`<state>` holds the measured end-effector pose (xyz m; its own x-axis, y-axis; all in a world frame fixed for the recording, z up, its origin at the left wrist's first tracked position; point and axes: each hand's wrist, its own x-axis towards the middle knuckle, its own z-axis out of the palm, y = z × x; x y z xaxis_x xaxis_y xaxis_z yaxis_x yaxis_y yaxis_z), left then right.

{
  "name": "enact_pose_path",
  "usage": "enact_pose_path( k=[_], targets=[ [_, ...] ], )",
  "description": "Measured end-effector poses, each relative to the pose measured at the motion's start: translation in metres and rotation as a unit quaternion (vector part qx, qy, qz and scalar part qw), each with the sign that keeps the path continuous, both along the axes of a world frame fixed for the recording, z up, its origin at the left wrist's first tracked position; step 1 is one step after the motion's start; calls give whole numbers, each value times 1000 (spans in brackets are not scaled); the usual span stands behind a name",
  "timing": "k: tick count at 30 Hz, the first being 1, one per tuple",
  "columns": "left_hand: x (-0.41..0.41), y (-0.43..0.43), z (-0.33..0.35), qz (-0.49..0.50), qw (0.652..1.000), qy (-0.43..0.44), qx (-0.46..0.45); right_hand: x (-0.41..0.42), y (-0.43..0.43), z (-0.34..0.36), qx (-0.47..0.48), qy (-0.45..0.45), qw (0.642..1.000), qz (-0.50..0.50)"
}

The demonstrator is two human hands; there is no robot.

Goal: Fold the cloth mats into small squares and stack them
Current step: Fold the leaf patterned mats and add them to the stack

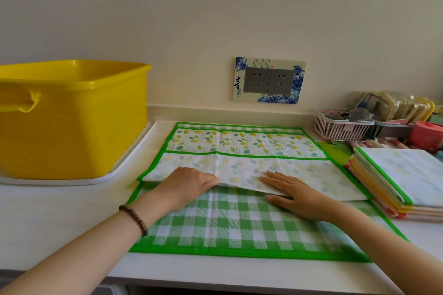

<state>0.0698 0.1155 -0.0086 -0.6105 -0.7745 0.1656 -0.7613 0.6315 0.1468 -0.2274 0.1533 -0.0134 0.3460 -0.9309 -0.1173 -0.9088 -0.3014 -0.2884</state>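
A leaf-print mat (242,142) with green trim lies on a larger green checked mat (239,225) spread on the counter. Its near part is folded back over itself, so the paler underside (311,179) faces up. My left hand (185,187) holds the fold's near edge at the middle, fingertips tucked under the cloth. My right hand (294,195) lies flat on the fold just right of it, fingers straight, thumb on the checked mat. A stack of folded mats (407,182) sits at the right.
A big yellow tub (72,117) stands on a white tray (124,165) at the left. A pink basket (340,127) and jumbled small items line the back right. A wall socket (268,80) is behind. The counter's front edge runs near the bottom.
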Motion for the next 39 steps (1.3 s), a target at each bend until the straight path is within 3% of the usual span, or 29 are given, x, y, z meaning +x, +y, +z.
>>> enact_pose_path(
  k=[6, 11, 20, 25, 32, 34, 39],
  targets=[
    [0, -4, 14, 7, 998, 35, 47, -20, -1, 11, 3, -34, 999, -22],
    [1, -5, 32, 5, 990, 89, 108, -33, 3, 41, 5, -12, 998, -64],
    [10, -3, 77, -4, 960, 162, 228, -40, 12, 94, 73, -95, 993, -18],
    [8, -8, 85, 18, 959, 176, 222, -37, 6, 107, 99, -142, 984, -31],
    [-15, -6, 71, 65, 987, 146, 1, -36, -31, 84, -10, -86, 994, -69],
    [-25, 5, 68, 34, 993, 115, 2, -35, -40, 76, -19, -90, 993, -80],
    [-49, 15, 49, 12, 994, -59, 92, -32, -61, 54, -39, -117, 987, -105]
  ],
)
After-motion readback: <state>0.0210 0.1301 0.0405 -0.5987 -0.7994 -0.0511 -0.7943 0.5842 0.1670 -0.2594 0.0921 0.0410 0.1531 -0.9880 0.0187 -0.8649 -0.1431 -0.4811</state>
